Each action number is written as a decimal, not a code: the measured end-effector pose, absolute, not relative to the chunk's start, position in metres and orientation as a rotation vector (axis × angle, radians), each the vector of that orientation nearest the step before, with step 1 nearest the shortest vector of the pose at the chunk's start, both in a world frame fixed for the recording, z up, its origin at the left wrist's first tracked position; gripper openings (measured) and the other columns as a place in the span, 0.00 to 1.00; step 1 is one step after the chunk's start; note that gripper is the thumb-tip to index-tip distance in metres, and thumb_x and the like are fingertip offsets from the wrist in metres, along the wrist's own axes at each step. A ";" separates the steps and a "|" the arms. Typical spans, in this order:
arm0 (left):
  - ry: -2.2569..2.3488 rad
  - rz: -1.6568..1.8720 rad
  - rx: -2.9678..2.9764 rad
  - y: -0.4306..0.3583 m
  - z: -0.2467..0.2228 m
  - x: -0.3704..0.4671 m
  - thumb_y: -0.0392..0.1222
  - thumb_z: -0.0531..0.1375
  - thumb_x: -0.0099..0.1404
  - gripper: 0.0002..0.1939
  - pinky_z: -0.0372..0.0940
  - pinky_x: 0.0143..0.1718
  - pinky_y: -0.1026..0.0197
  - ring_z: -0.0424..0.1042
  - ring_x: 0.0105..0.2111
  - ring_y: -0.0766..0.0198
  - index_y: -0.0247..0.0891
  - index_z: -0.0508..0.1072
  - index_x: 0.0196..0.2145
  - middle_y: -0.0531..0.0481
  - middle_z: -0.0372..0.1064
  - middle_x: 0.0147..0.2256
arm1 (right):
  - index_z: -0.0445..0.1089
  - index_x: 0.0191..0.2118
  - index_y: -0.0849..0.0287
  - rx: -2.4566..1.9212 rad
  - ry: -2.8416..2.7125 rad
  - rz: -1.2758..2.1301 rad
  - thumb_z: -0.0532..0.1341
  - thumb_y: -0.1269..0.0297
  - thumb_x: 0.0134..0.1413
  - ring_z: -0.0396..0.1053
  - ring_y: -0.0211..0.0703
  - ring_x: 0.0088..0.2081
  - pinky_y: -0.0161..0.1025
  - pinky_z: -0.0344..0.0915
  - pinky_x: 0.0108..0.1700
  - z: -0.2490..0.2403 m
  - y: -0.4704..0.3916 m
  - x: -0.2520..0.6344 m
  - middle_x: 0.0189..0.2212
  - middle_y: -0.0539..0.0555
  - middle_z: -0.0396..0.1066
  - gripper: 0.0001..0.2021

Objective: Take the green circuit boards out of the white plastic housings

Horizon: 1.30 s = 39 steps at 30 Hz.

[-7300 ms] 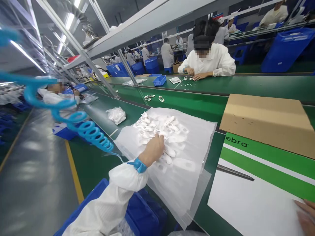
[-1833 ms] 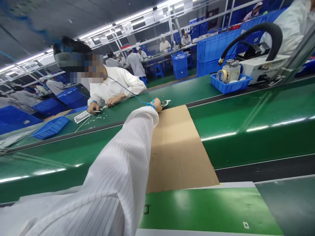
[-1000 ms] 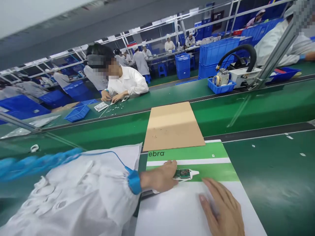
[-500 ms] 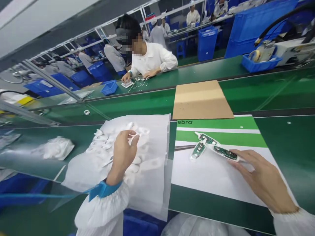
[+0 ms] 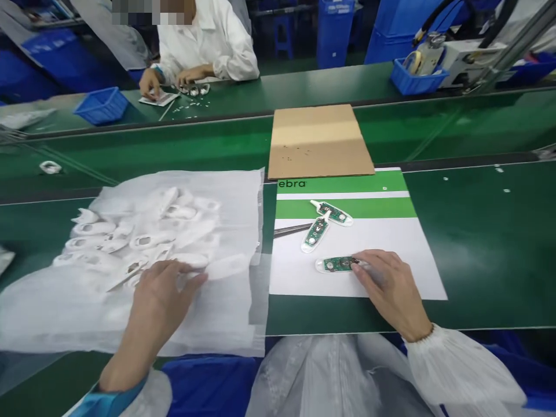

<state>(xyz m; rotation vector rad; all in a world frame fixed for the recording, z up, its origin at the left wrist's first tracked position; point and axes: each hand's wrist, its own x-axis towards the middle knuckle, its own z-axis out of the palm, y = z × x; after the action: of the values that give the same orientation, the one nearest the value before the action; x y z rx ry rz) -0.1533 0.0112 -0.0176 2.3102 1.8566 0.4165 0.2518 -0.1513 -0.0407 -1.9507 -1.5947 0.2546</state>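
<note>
My right hand [image 5: 393,289] pinches the end of a white casing with a green circuit board [image 5: 337,264], which lies level above or on the white and green sheet [image 5: 304,284]. Two more casings with boards, one [image 5: 334,213] crossing the tip of the other [image 5: 316,233], rest further up the sheet. My left hand [image 5: 163,301] is over the near edge of a pile of white plastic parts [image 5: 145,240] on a white bag [image 5: 230,208]. Its thumb and fingers curve toward each other; whether a white part is between them is hard to make out.
Metal tweezers [image 5: 292,230] lie at the sheet's left edge. Behind it is a brown cardboard piece [image 5: 319,142]. Across the bench, a person in white [image 5: 208,43] handles small parts beside a blue basket [image 5: 102,106]. Another blue basket [image 5: 419,78] holds tape.
The view has turned and tilted down. My right hand has brought its casing lower, away from the other two. My left hand has come down to the near side of the pile.
</note>
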 end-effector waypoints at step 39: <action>0.806 0.428 2.521 -0.012 -0.018 -0.019 0.28 0.45 0.70 0.17 0.67 0.49 0.59 0.69 0.49 0.63 0.41 0.69 0.47 0.47 0.66 0.49 | 0.74 0.46 0.53 -1.984 -1.523 0.379 0.57 0.53 0.63 0.70 0.48 0.49 0.47 0.67 0.51 -0.019 -0.154 0.273 0.46 0.52 0.75 0.14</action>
<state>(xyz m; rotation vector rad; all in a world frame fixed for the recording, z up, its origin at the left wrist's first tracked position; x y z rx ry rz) -0.0195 -0.0116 -0.0176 2.5210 0.8060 0.4284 0.2730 -0.1538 -0.0187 -1.9844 -1.5231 0.3790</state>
